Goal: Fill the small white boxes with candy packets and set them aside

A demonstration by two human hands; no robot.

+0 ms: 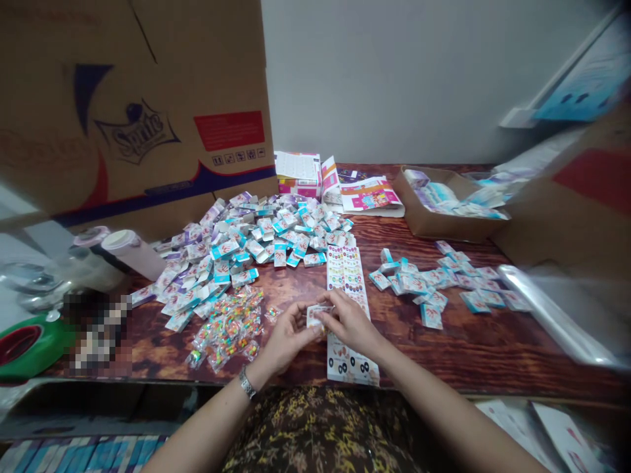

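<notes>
Floral clothing (305,433), wood-grained table (444,355), boxes (279,255), pale wall (384,85)

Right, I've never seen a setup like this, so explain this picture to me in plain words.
There is no machine here, just a person using two bare hands. The one picture comes from a camera worn on the head, looking forward and down, so both forearms reach in from the bottom edge.

The left hand and right hand meet over a long printed sheet, holding a small pale item between them; the fingers cover too much of it to say exactly what it is.

On the wooden table, a heap of small boxes lies to the left, with clear packets of colourful bits in front. A smaller group of boxes lies to the right, and an open cardboard tray stands behind it.
</notes>
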